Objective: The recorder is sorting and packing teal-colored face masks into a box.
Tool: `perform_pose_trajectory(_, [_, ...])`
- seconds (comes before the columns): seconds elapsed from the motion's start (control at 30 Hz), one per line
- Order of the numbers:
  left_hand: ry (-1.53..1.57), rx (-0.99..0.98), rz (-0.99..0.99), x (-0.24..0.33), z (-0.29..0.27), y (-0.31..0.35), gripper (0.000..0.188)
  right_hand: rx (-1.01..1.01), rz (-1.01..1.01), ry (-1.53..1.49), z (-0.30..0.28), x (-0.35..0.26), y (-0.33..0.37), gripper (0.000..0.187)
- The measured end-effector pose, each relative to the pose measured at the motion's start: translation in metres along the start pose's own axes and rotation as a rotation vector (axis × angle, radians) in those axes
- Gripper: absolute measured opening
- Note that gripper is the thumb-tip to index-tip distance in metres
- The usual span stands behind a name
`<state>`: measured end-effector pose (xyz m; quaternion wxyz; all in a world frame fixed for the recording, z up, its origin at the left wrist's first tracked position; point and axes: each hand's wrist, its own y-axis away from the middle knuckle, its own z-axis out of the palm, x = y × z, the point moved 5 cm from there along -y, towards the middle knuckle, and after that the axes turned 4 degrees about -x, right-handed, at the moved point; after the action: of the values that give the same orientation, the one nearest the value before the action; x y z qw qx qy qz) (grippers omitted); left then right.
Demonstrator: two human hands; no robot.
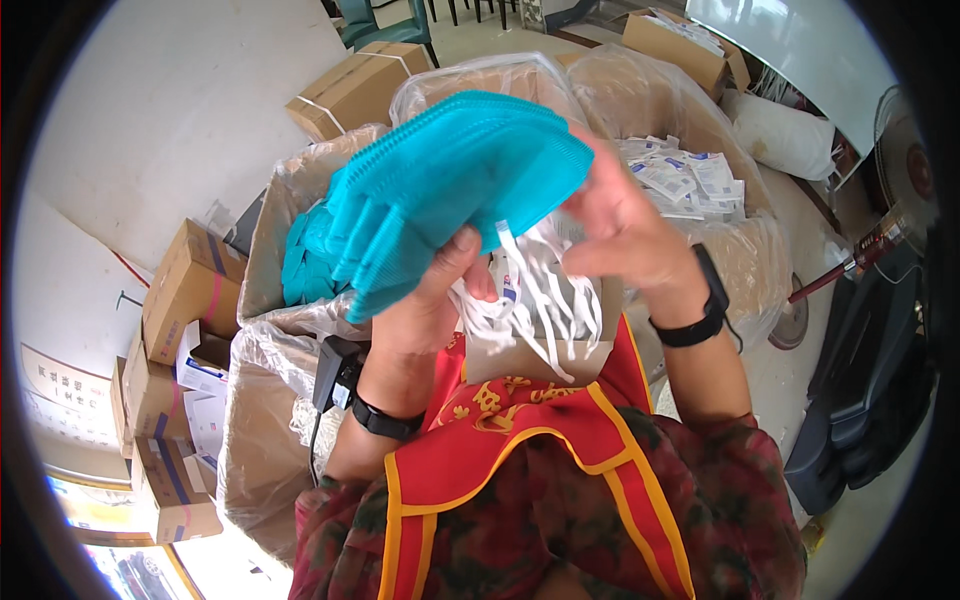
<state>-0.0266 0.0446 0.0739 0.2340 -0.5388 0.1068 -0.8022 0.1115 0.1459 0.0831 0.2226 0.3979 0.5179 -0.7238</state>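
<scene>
Brown cardboard boxes [195,290] are standing stacked near the wall [150,110]. Beside them, a plastic-lined carton [268,240] is holding loose teal masks [303,268]. The left hand [432,290] is clasping a raised teal mask stack [450,180], whose white straps [530,295] are dangling below. The right hand [630,230] is meeting its right end; whether it is gripping, I cannot tell. Beyond, white packets [690,180] are lying heaped.

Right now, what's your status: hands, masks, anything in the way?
Left hand gripping teal mask stack. Right hand at the stack's right end, grip unclear. Possible snag: loose white straps dangling over the carton below.
</scene>
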Motion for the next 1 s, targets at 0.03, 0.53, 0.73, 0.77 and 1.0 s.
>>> perform_pose_trajectory(0.03, [0.000,-0.002,-0.003,0.001,0.001,-0.001,0.028,0.004,0.000,0.000,0.005,0.005,0.004,0.090])
perform_pose_trajectory(0.53, [0.441,-0.023,0.101,0.020,-0.059,-0.003,0.072,-0.238,0.336,0.589,0.021,0.038,0.043,0.024])
perform_pose_trajectory(0.73, [0.855,-0.421,0.149,0.017,-0.029,0.006,0.063,-0.318,0.363,0.608,0.029,0.059,0.040,0.021])
perform_pose_trajectory(0.77, [0.747,-0.575,0.115,0.028,-0.027,0.003,0.050,-0.322,0.398,0.527,0.025,0.059,0.041,0.021])
perform_pose_trajectory(1.0, [-0.588,-0.300,0.134,0.045,-0.022,0.031,0.022,-0.493,0.339,0.957,0.016,0.011,0.021,0.018])
